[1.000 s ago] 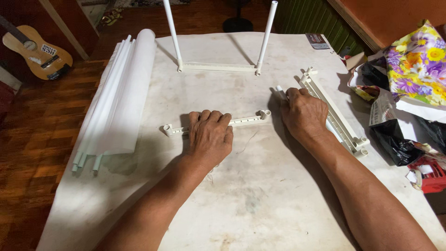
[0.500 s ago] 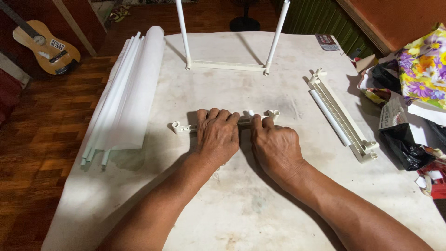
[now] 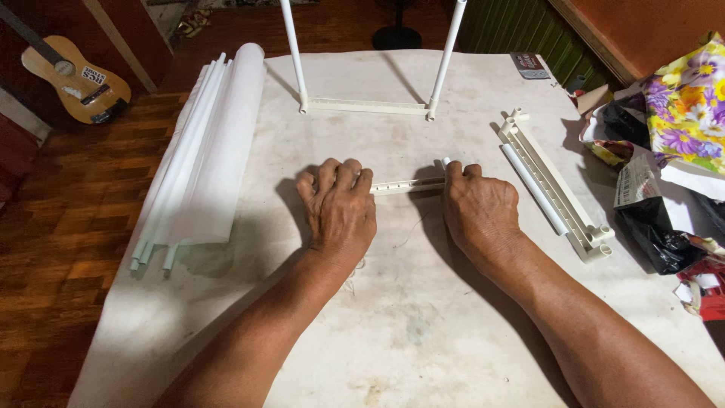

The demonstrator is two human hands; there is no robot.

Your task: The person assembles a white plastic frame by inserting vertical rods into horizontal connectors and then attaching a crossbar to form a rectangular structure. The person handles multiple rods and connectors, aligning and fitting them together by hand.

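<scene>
Near the centre of the frame lies one white plastic rail (image 3: 406, 184) on the stained white table (image 3: 393, 332), and both hands are closed over its ends. The left hand (image 3: 340, 208) covers the left end with fingers curled down, and the right hand (image 3: 482, 211) grips the right end; the hands are apart, with a short bare piece of rail between them. Above them stands one frame piece (image 3: 368, 106) with two upright white tubes. At the right lies one more rail assembly (image 3: 555, 185), slanted. At the left lies one bundle of white rods and rolled sheet (image 3: 208, 155). One guitar (image 3: 75, 81) is on the floor at the upper left.
</scene>
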